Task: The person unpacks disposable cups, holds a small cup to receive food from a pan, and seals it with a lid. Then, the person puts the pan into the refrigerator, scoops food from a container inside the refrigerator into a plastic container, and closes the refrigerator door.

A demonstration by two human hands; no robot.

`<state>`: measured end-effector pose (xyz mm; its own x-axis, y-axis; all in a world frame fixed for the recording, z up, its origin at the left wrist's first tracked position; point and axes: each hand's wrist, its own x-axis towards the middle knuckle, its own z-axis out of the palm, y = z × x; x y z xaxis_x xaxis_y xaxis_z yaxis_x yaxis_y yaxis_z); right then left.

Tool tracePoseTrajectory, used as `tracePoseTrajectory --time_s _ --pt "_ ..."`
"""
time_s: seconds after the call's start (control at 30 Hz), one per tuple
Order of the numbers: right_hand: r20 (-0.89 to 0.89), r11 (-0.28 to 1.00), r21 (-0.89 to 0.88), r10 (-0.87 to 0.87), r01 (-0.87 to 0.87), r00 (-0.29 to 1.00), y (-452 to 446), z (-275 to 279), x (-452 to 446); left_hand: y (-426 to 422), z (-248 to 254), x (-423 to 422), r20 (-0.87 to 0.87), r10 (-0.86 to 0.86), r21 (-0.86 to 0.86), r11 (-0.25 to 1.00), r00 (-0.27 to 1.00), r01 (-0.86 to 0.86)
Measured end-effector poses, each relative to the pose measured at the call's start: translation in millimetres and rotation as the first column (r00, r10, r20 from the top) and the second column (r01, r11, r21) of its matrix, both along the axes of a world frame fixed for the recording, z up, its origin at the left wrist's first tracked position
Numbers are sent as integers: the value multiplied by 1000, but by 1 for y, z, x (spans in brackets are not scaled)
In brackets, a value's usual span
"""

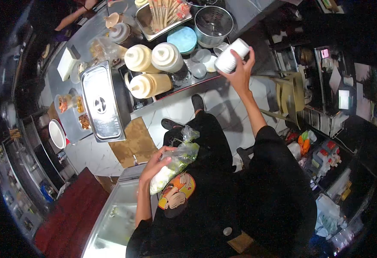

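White cups (226,63) held near crowded counter (83,38), marbled floor (175,108), dim shelving (37,149)

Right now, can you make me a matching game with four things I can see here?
Things:
1. plastic bag
2. stacked cups
3. big rectangular lid
4. cardboard

Places and colours:
A. brown
B. in the right hand
C. silver, with a handle in the middle
D. in the left hand

Right pairs: 1-D, 2-B, 3-C, 4-A
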<state>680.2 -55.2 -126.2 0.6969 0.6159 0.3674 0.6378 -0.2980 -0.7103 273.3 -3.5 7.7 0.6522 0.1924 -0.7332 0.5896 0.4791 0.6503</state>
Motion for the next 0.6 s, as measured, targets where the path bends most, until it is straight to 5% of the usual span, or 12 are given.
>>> tracePoseTrajectory --time_s 0.17,0.6 --pt "199 977 -184 141 -104 970 -7 2 0 5 -4 -3 23 15 5 1000 1000 -15" --pt "131 980 -147 150 -131 980 5 -25 -20 9 -2 1 12 37 18 999 999 -37"
